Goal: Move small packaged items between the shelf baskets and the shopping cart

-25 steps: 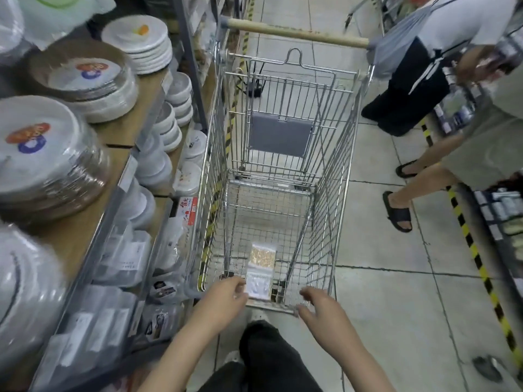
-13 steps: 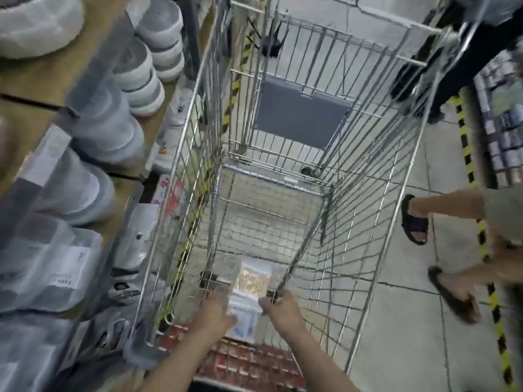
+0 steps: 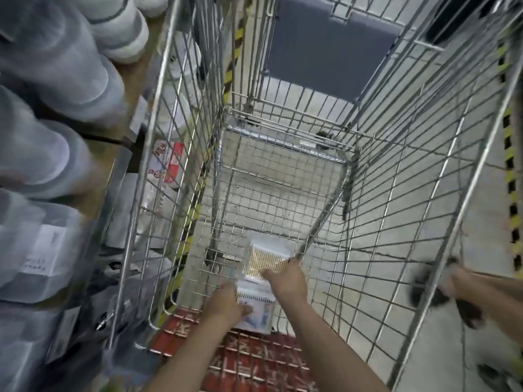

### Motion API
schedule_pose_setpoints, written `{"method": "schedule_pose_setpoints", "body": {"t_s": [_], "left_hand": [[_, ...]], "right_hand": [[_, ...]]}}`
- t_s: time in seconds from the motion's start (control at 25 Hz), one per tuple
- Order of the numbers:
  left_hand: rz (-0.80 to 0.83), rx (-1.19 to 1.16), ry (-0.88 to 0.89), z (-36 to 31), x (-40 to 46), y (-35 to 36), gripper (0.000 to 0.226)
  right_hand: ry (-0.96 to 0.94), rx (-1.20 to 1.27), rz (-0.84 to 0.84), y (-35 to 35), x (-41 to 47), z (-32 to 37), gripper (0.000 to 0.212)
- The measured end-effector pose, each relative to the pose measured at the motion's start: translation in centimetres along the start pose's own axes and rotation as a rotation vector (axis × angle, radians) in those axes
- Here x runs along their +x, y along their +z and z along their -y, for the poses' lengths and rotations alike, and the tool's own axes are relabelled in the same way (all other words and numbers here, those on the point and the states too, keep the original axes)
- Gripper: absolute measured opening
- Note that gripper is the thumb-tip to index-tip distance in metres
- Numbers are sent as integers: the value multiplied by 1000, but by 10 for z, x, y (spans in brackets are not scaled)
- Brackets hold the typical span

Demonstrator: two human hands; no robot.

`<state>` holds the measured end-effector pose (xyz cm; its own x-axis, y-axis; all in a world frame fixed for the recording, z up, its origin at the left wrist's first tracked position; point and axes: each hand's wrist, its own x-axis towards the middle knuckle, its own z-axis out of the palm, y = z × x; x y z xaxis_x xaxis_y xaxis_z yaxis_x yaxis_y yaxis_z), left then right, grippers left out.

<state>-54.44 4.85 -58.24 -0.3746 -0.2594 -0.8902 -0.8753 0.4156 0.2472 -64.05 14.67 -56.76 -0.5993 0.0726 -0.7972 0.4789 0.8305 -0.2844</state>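
While both packets sit end to end on the cart floor [image 3: 283,193], long axes running away toward the far end: best lift flat and square, left hand [image 3: 226,302] pressing the near packet [image 3: 259,312], right hand [image 3: 285,278] on the toothpick packet [image 3: 264,257], grip unclear through blur.

Shop aisle, pretty clearly: wire shopping cart [image 3: 311,154] dead centre, shelf [image 3: 119,154] at 9 o'clock stacked with wrapped bowls [image 3: 56,66] and price tags, tiled floor [image 3: 452,171] with hazard tape at 3 o'clock.
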Motion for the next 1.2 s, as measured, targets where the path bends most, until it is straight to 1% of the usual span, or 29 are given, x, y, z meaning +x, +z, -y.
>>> {"method": "schedule_pose_setpoints", "body": {"t_s": [0.12,0.2,0.24,0.32,0.4,0.52,0.64,0.72,0.92,0.96,1.04,1.08,1.16,1.2], "left_hand": [[82,-8,37,0,-3,-9,25],[112,-60,74,2,-7,-16,15],[114,-92,93,3,-9,-21,16],[87,-145,137,4,-17,-33,28],[62,-172,164,5,-29,-48,32],[29,-242,207,8,-55,-74,24],[-13,-403,238,17,-97,-101,26],[-83,-515,274,25,-127,-116,28],[-246,-720,325,53,-219,-145,32],[-301,-760,313,60,-244,-148,34],[-429,-869,298,78,-286,-144,28],[-499,-930,287,89,-308,-140,24],[-615,-1081,258,117,-351,-120,25],[-656,-1163,240,131,-370,-104,23]], "right_hand": [[12,37,-23,-4,-2,-4,62],[18,122,-34,-8,0,-8,51],[14,164,-36,-13,-2,-8,45],[14,210,-37,-25,-9,-11,28],[0,263,-63,-43,-23,-14,18],[-6,365,-103,-75,-53,-17,18],[-41,450,-81,-103,-101,-17,15],[-99,507,-56,-114,-137,-19,12],[-250,525,14,-121,-217,-20,34],[-287,498,42,-120,-231,-18,37],[-368,458,114,-115,-253,-17,44],[-408,449,159,-113,-264,-14,40],[-487,415,248,-110,-286,-12,22],[-516,400,277,-107,-294,-13,23]]}}
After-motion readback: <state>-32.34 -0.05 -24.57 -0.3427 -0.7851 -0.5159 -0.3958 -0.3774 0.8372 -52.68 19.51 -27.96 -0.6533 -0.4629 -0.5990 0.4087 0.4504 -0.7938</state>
